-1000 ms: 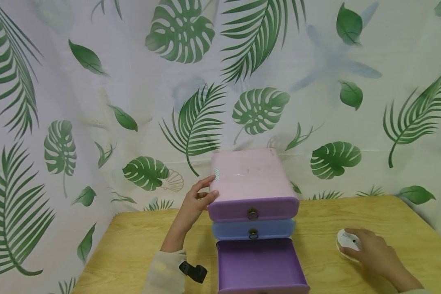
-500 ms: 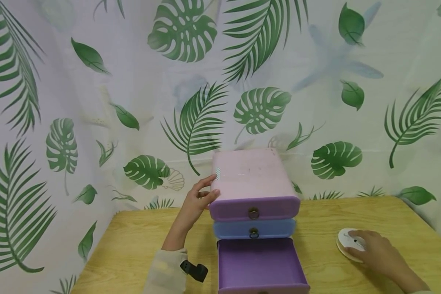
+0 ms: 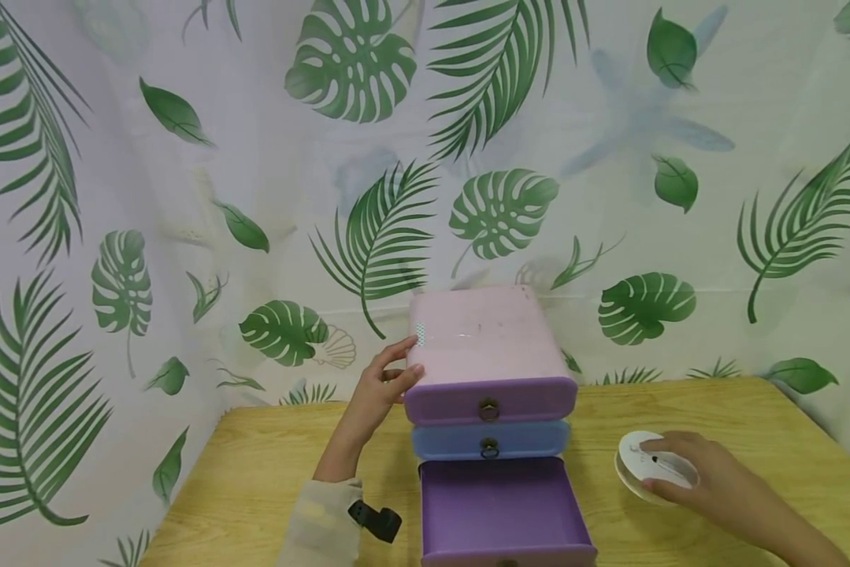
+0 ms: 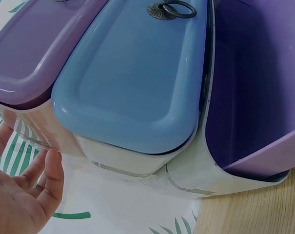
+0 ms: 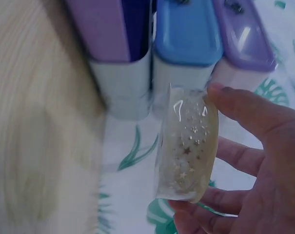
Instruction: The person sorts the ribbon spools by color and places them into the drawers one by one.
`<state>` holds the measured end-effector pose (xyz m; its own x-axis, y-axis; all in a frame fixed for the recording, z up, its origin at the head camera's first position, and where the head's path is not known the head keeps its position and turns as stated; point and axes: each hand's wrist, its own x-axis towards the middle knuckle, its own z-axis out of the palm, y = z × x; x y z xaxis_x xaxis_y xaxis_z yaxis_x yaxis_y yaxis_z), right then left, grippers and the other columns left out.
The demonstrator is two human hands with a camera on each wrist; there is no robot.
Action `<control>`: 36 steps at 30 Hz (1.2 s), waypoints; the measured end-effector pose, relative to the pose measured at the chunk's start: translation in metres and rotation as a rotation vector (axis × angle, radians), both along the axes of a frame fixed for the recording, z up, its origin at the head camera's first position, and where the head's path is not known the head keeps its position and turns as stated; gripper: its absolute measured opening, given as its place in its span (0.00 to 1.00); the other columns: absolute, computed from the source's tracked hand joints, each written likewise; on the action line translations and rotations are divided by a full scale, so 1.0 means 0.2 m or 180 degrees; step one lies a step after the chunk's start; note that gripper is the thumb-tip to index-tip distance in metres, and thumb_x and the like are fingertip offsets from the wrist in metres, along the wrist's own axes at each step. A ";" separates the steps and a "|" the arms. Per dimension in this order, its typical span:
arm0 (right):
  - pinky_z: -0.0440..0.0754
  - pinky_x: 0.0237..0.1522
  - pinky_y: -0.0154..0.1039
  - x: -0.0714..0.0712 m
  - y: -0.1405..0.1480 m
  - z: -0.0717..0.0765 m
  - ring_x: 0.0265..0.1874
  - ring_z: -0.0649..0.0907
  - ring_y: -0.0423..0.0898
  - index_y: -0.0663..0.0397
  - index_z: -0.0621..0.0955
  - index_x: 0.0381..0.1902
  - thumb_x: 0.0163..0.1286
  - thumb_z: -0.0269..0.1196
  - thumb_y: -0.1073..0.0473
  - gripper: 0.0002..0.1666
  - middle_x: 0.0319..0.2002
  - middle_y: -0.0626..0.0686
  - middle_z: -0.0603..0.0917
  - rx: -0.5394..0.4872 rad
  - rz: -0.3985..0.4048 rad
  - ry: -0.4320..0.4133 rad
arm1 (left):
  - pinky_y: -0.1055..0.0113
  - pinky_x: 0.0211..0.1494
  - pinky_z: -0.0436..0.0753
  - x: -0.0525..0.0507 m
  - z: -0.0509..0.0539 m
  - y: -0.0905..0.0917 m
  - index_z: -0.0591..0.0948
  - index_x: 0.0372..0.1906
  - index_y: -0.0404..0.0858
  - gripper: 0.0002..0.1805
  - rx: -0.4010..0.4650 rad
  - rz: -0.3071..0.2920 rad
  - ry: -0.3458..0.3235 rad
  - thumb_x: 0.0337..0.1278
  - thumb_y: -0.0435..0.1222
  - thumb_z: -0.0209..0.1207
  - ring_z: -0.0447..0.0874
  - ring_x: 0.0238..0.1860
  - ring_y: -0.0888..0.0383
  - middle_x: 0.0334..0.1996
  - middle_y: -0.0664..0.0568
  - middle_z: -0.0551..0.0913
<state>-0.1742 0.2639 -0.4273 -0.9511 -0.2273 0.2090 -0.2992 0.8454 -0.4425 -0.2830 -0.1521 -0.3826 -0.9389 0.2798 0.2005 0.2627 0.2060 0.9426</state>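
Observation:
A stacked drawer unit (image 3: 484, 335) with a pink top stands mid-table. Its upper purple drawer (image 3: 460, 403) and blue drawer (image 3: 460, 442) are closed; the lowest purple drawer (image 3: 499, 512) is pulled out, its visible floor bare. My left hand (image 3: 371, 398) touches the unit's upper left side with its fingertips, also visible in the left wrist view. To the right of the unit, my right hand (image 3: 715, 480) holds a ribbon spool (image 3: 637, 453) with white round faces, tilted, between thumb and fingers. In the right wrist view, translucent ribbon (image 5: 188, 146) with gold stars shows round its rim.
The wooden table (image 3: 254, 488) extends on both sides of the drawer unit. A white leaf-printed cloth (image 3: 311, 236) hangs behind it and along the left. A black band (image 3: 373, 521) is on the left sleeve.
My right hand has moved the ribbon spool left, toward the drawer unit, and the spool is now more tilted. My left hand has stayed in place on the unit.

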 end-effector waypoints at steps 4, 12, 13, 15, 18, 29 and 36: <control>0.78 0.46 0.60 0.06 -0.10 0.05 0.52 0.79 0.64 0.44 0.82 0.49 0.55 0.72 0.46 0.24 0.53 0.61 0.81 0.0071 0.0201 0.0102 | 0.65 0.43 0.78 0.00 0.00 0.00 0.68 0.70 0.54 0.29 -0.0003 0.0014 -0.0005 0.64 0.43 0.57 0.77 0.52 0.52 0.68 0.43 0.65; 0.80 0.46 0.54 0.10 -0.29 0.12 0.56 0.78 0.60 0.35 0.81 0.52 0.58 0.67 0.37 0.25 0.59 0.56 0.79 0.0248 0.0528 -0.0105 | 0.63 0.44 0.79 -0.01 0.01 0.01 0.68 0.70 0.56 0.29 0.0008 0.0003 -0.0006 0.64 0.44 0.58 0.78 0.53 0.52 0.68 0.44 0.65; 0.79 0.46 0.57 0.10 -0.31 0.12 0.57 0.77 0.61 0.35 0.81 0.53 0.58 0.66 0.36 0.25 0.60 0.57 0.78 0.0224 0.0583 -0.0211 | 0.63 0.44 0.80 -0.01 0.01 0.01 0.68 0.70 0.56 0.29 0.0012 0.0004 -0.0004 0.64 0.44 0.58 0.78 0.53 0.52 0.68 0.44 0.65; 0.79 0.47 0.59 0.09 -0.36 0.12 0.58 0.76 0.63 0.35 0.80 0.53 0.59 0.64 0.34 0.27 0.61 0.59 0.77 0.0184 0.0704 -0.0397 | 0.63 0.44 0.80 -0.01 0.01 0.01 0.68 0.70 0.55 0.29 0.0024 0.0008 -0.0016 0.64 0.44 0.58 0.78 0.54 0.52 0.68 0.43 0.65; 0.80 0.48 0.54 0.08 -0.44 0.11 0.57 0.78 0.59 0.35 0.81 0.52 0.58 0.63 0.31 0.28 0.60 0.55 0.78 0.0258 0.0902 -0.0417 | 0.63 0.44 0.80 -0.01 0.01 0.01 0.68 0.70 0.55 0.30 0.0034 0.0021 -0.0037 0.64 0.44 0.58 0.78 0.54 0.52 0.68 0.43 0.65; 0.82 0.42 0.42 0.03 -0.60 0.02 0.50 0.81 0.54 0.36 0.82 0.49 0.60 0.62 0.32 0.25 0.54 0.51 0.81 0.0184 0.1229 -0.0435 | 0.64 0.42 0.79 0.00 0.00 0.00 0.68 0.70 0.54 0.31 0.0036 0.0051 -0.0012 0.63 0.46 0.59 0.78 0.51 0.54 0.68 0.42 0.65; 0.81 0.46 0.48 -0.01 -0.63 0.03 0.50 0.81 0.52 0.39 0.83 0.49 0.58 0.62 0.30 0.28 0.53 0.48 0.81 0.0100 0.1080 -0.0706 | 0.64 0.42 0.79 -0.01 0.00 0.00 0.67 0.70 0.54 0.30 0.0066 0.0000 -0.0005 0.64 0.45 0.58 0.77 0.50 0.55 0.67 0.42 0.65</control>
<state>-0.1759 0.1373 -0.4210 -0.8422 -0.5391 -0.0049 -0.4638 0.7292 -0.5032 -0.2855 -0.1512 -0.3825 -0.9392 0.2755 0.2047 0.2612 0.1865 0.9471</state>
